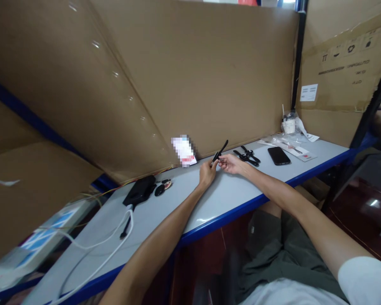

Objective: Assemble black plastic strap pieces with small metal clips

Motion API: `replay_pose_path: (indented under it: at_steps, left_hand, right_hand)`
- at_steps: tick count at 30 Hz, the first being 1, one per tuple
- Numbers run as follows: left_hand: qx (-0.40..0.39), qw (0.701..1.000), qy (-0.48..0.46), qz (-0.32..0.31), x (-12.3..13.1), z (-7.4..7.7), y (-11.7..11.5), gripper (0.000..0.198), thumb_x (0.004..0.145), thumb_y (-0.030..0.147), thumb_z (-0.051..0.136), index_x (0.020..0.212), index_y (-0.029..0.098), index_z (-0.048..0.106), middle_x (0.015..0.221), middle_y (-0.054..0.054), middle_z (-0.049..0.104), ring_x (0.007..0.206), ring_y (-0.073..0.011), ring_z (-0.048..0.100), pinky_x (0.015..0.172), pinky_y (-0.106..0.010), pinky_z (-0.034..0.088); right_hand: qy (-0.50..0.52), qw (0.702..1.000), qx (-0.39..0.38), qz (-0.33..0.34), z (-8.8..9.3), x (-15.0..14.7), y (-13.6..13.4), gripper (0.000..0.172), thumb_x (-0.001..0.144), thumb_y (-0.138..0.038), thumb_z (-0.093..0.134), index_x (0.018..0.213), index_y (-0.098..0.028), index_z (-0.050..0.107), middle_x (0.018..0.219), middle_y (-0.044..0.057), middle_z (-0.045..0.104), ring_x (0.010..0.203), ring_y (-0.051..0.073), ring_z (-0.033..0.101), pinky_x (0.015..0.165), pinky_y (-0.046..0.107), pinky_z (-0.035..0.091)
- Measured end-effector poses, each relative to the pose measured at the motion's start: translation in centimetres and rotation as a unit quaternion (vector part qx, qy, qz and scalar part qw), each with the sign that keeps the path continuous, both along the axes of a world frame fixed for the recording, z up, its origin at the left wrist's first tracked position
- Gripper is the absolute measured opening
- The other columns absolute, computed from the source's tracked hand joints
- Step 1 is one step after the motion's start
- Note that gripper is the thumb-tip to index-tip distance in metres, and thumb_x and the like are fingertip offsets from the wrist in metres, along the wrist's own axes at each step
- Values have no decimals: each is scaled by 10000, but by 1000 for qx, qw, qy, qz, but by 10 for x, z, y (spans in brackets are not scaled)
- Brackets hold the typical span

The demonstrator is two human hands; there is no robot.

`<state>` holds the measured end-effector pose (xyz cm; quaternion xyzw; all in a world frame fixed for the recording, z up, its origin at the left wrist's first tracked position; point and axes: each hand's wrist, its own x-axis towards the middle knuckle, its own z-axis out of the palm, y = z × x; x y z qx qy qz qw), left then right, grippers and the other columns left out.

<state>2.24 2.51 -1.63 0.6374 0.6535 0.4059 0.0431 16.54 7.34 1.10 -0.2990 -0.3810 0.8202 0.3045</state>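
Note:
My left hand is closed on a slim black strap, which looks like a watch band; its free end sticks up and to the right above the table. With pinched fingers, my right hand meets the strap's lower part right beside the left hand. Fingers hide that lower part. Just right of my right hand lie black watch-like straps, crossed over each other. Behind my left hand, a lit phone leans against the cardboard, its screen blurred.
A black phone and clear plastic packaging lie to the right, with a bagged cup behind. At left are a black case, small round items and a white cable. A cardboard wall borders the table.

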Motion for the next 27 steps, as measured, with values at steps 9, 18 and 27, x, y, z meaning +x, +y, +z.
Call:
replay_pose_path:
  at_steps: [9,18,27]
  left_hand:
    - [-47,988,140,54,11,5,-6,390,1035,331,374,1160,121,678,1006,-185,775,892,-273,725,715,-304,427]
    - [-59,985,152,56,14,7,-8,409,1045,345,347,1181,106,649,1014,-215,769,915,-300,732,724,-316,450]
    - [-60,988,137,40,16,8,-8,400,1043,330,347,1187,96,637,999,-217,767,914,-301,730,721,-315,445]
  right_hand:
    - [17,999,-36,27,6,4,-2,242,1015,-220,432,784,-166,481,548,-29,506,380,60,370,334,138,281]
    - [17,998,-37,47,8,9,0,221,1010,-215,465,799,-160,497,541,-39,508,374,55,378,328,134,270]
    - [0,999,-35,37,8,11,7,208,994,-183,475,790,-160,503,532,-44,506,384,50,392,347,121,296]
